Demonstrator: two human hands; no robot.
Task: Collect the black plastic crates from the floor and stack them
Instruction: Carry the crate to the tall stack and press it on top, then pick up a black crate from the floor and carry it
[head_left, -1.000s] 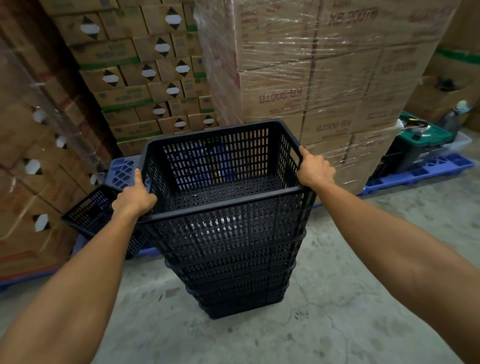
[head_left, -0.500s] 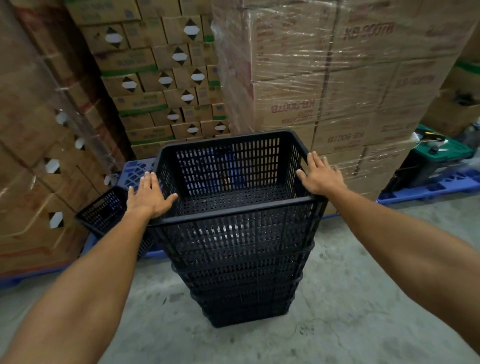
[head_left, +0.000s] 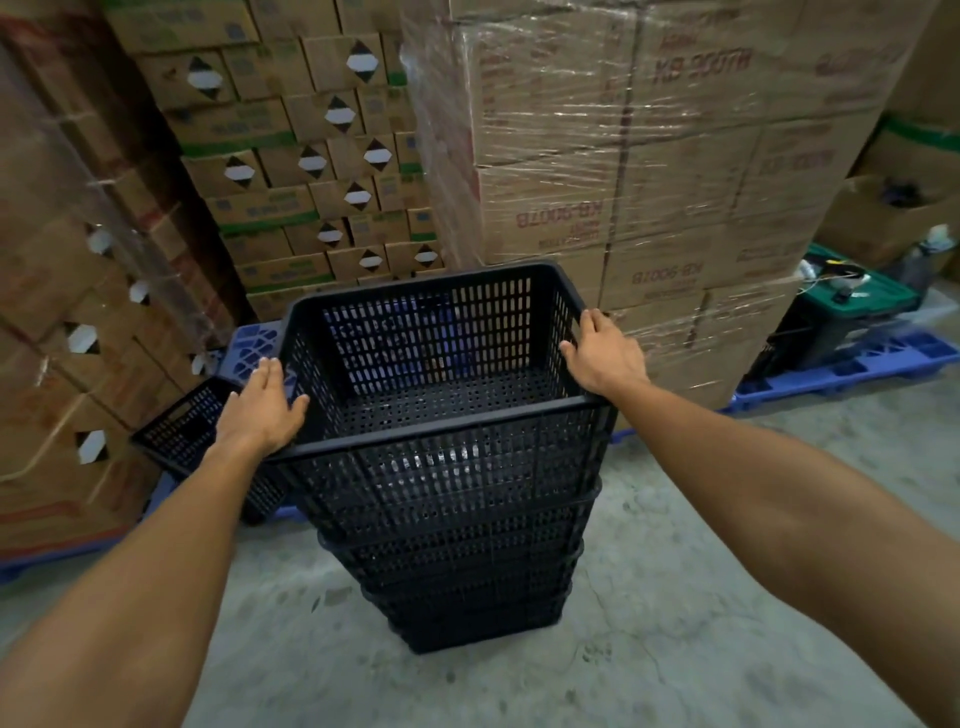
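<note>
Crates (head_left: 457, 519) stand stacked between flat left hand (head_left: 260, 410) and right hand (head_left: 605, 358).

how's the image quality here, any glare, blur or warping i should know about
Head view: strong wide-angle warping bends the cardboard boxes and forearms outward at the edges; white glare streaks the shrink-wrapped pallet; dim light leaves the top crate dark, though its slots stay readable; box print is soft; left hand and right hand look sharp.
</note>
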